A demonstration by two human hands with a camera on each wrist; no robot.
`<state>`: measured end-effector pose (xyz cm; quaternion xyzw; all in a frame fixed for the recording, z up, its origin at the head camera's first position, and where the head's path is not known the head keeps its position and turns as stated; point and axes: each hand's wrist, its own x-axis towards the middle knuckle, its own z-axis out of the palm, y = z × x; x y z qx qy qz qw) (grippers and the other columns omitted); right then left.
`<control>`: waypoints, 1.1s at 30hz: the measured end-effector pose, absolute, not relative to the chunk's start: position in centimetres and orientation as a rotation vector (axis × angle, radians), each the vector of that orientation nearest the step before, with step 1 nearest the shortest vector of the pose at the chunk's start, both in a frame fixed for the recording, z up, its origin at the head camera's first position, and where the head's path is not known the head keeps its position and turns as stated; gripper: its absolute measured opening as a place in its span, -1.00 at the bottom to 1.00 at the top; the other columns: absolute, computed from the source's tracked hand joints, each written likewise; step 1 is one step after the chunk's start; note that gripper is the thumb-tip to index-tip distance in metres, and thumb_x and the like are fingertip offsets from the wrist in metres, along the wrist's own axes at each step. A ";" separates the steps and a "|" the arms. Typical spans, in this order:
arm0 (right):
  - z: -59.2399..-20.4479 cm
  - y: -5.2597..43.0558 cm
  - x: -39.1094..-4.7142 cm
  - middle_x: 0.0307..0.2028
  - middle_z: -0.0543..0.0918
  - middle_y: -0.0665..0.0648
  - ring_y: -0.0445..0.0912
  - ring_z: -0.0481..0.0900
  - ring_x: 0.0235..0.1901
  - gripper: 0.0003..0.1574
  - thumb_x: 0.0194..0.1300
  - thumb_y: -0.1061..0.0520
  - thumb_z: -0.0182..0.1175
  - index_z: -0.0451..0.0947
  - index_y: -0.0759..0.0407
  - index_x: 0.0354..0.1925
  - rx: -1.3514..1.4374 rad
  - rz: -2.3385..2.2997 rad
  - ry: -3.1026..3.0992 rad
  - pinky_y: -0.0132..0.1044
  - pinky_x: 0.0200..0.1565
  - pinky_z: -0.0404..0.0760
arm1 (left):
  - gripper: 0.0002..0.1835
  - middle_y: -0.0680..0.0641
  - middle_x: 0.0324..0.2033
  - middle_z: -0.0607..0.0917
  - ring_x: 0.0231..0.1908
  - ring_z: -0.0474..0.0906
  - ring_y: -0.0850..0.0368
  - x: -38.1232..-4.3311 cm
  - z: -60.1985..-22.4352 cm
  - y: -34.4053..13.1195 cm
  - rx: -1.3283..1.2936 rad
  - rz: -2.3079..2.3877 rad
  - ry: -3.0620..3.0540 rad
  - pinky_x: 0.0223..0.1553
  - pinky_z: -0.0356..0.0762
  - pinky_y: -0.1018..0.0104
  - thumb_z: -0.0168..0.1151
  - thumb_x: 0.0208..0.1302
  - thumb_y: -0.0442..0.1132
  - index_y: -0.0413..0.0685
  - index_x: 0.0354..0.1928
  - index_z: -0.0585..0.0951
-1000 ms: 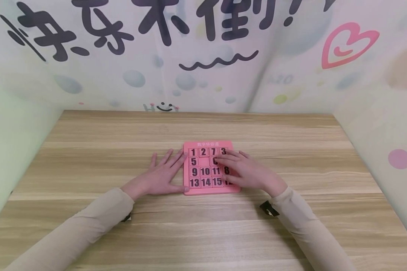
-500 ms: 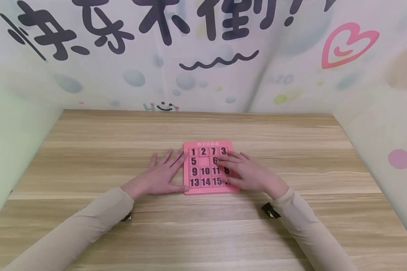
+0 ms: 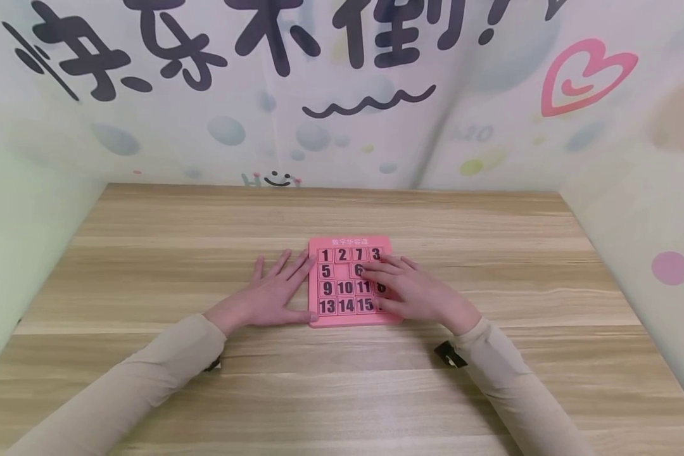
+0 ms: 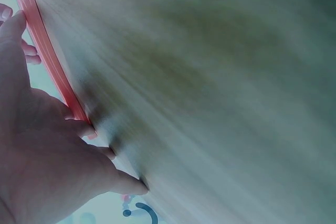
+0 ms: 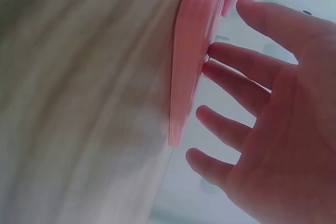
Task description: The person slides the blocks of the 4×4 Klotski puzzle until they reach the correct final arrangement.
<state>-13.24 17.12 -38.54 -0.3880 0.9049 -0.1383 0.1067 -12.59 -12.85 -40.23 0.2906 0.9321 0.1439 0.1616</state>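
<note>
As the puzzle (image 3: 345,288) is touched at its left side by the left hand (image 3: 265,297), fingers spread and straight, nothing is gripped there! Over its right side the right hand (image 3: 418,291) is held, fingers stretched, nothing clasped, the 6 tile (image 3: 357,271) partly covered. Roughly midway between the left and right edges of the counter (image 3: 342,392), that puzzle is set, apart from the back edge.

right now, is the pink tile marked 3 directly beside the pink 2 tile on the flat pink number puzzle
No, the pink 7 tile sits between the 2 tile and the 3 tile.
</note>
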 end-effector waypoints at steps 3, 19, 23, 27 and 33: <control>-38.4 17.0 -13.3 0.38 0.29 0.17 0.19 0.05 0.41 -0.32 0.38 -0.07 0.12 0.34 0.18 0.36 -1.150 -0.411 2.661 0.20 0.35 0.00 | 0.12 -0.12 0.50 -0.19 0.44 -0.36 -0.24 -12.6 -40.2 -12.8 0.831 0.404 2.666 0.24 -0.52 -0.42 0.08 0.17 0.43 -0.08 0.53 -0.12; -38.4 16.2 -13.3 0.41 0.25 0.11 0.21 0.01 0.42 -0.29 0.38 -0.11 0.12 0.31 0.12 0.39 -1.144 -0.342 2.656 0.24 0.35 -0.08 | 0.13 -0.11 0.50 -0.20 0.44 -0.37 -0.24 -12.7 -40.3 -12.8 0.817 0.400 2.656 0.24 -0.54 -0.41 0.07 0.16 0.44 -0.07 0.53 -0.14; -38.4 16.0 -13.3 0.42 0.23 0.10 0.21 0.01 0.42 -0.27 0.38 -0.14 0.11 0.29 0.10 0.40 -1.136 -0.333 2.652 0.23 0.35 -0.08 | 0.13 -0.11 0.50 -0.21 0.44 -0.38 -0.23 -12.7 -40.2 -12.8 0.813 0.401 2.651 0.24 -0.54 -0.40 0.06 0.16 0.45 -0.06 0.53 -0.15; -38.4 15.9 -13.3 0.43 0.21 0.09 0.20 0.00 0.42 -0.26 0.39 -0.16 0.10 0.27 0.09 0.41 -1.136 -0.338 2.644 0.23 0.35 -0.10 | 0.13 -0.11 0.50 -0.21 0.44 -0.38 -0.24 -12.7 -40.2 -12.8 0.813 0.398 2.648 0.25 -0.54 -0.40 0.06 0.17 0.44 -0.07 0.53 -0.15; -38.5 15.7 -13.3 0.43 0.21 0.10 0.19 -0.02 0.43 -0.27 0.39 -0.13 0.10 0.27 0.09 0.41 -1.148 -0.363 2.626 0.23 0.36 -0.10 | 0.12 -0.11 0.50 -0.21 0.44 -0.37 -0.24 -12.7 -40.2 -12.8 0.815 0.393 2.648 0.24 -0.53 -0.40 0.05 0.17 0.44 -0.06 0.53 -0.15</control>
